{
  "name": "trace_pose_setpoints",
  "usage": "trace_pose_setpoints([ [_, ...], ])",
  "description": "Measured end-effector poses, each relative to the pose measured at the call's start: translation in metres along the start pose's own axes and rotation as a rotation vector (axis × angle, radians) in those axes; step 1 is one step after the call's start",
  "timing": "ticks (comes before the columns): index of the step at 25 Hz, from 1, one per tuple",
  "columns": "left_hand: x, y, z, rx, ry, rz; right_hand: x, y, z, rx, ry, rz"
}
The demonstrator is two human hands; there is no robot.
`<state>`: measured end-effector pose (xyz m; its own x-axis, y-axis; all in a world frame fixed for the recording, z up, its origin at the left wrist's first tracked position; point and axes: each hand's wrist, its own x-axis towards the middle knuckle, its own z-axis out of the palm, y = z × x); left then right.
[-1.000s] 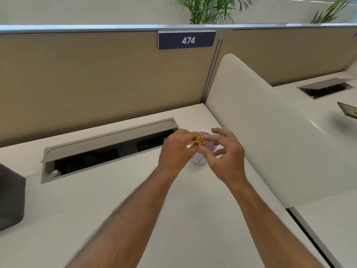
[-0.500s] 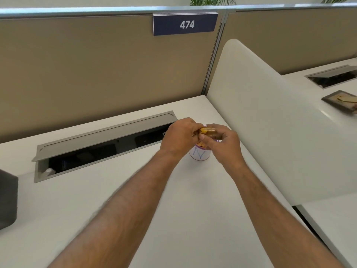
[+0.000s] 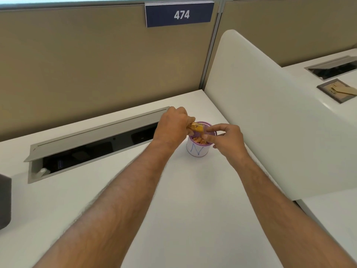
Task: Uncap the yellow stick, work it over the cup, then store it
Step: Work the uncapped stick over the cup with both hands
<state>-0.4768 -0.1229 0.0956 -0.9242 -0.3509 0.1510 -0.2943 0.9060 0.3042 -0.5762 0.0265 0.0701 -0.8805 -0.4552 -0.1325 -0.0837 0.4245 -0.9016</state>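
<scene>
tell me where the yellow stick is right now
In the head view the yellow stick sits right of centre, held by the left hand just above the rim of the purple mesh cup, with the right hand pinching beside it.

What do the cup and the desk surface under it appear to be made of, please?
The cup looks like purple wire mesh, given its perforated inner wall, wrapped in a matte white paper label with a handwritten mark. The desk seems a smooth white laminate with soft sheen.
</scene>
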Motion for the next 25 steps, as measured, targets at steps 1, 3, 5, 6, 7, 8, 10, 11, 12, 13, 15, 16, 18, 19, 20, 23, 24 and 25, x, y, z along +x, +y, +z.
trace_pose_setpoints([
  [1,0.001,0.001,0.0,-0.031,-0.013,0.003,0.002,0.001,0.001,-0.065,0.01,-0.017],
  [3,0.002,0.002,0.001,-0.079,-0.045,-0.002,0.004,0.003,0.003,-0.19,0.03,-0.067],
  [5,0.004,0.004,0.002,-0.105,-0.058,-0.012,0.003,0.003,0.003,-0.268,0.078,-0.164],
  [6,0.005,0.005,0.003,-0.135,-0.053,-0.02,0.001,0.003,0.003,-0.273,0.101,-0.235],
  [7,0.006,0.006,0.004,-0.176,-0.044,-0.03,-0.001,0.003,0.003,-0.269,0.108,-0.314],
  [8,0.007,0.007,0.005,-0.219,-0.033,-0.044,-0.004,0.004,0.004,-0.266,0.098,-0.382],
  [10,0.009,0.01,0.007,-0.294,-0.015,-0.08,-0.008,0.003,0.005,-0.272,0.062,-0.439],
  [11,0.01,0.012,0.008,-0.33,-0.005,-0.093,-0.009,0.003,0.005,-0.283,0.057,-0.443],
  [12,0.011,0.014,0.009,-0.358,0.004,-0.099,-0.01,0.004,0.004,-0.299,0.068,-0.454],
  [13,0.012,0.015,0.01,-0.368,0.005,-0.101,-0.01,0.005,0.003,-0.317,0.09,-0.472],
  [15,0.012,0.017,0.012,-0.351,-0.009,-0.097,-0.012,0.009,0.002,-0.354,0.129,-0.503],
  [16,0.012,0.017,0.013,-0.349,-0.01,-0.098,-0.013,0.01,0.002,-0.372,0.127,-0.509],
  [18,0.011,0.018,0.015,-0.362,0.001,-0.099,-0.016,0.013,0.004,-0.399,0.081,-0.508],
  [19,0.01,0.018,0.016,-0.375,0.009,-0.099,-0.016,0.014,0.005,-0.398,0.063,-0.505],
  [20,0.009,0.018,0.016,-0.397,0.023,-0.102,-0.017,0.015,0.006,-0.382,0.061,-0.501],
  [23,0.0,0.019,0.012,-0.531,0.117,-0.122,-0.019,0.013,0.007,-0.301,0.089,-0.483],
  [24,-0.004,0.019,0.01,-0.586,0.158,-0.134,-0.021,0.011,0.007,-0.276,0.089,-0.471],
  [25,-0.01,0.02,0.006,-0.64,0.194,-0.153,-0.024,0.009,0.007,-0.24,0.083,-0.453],
])
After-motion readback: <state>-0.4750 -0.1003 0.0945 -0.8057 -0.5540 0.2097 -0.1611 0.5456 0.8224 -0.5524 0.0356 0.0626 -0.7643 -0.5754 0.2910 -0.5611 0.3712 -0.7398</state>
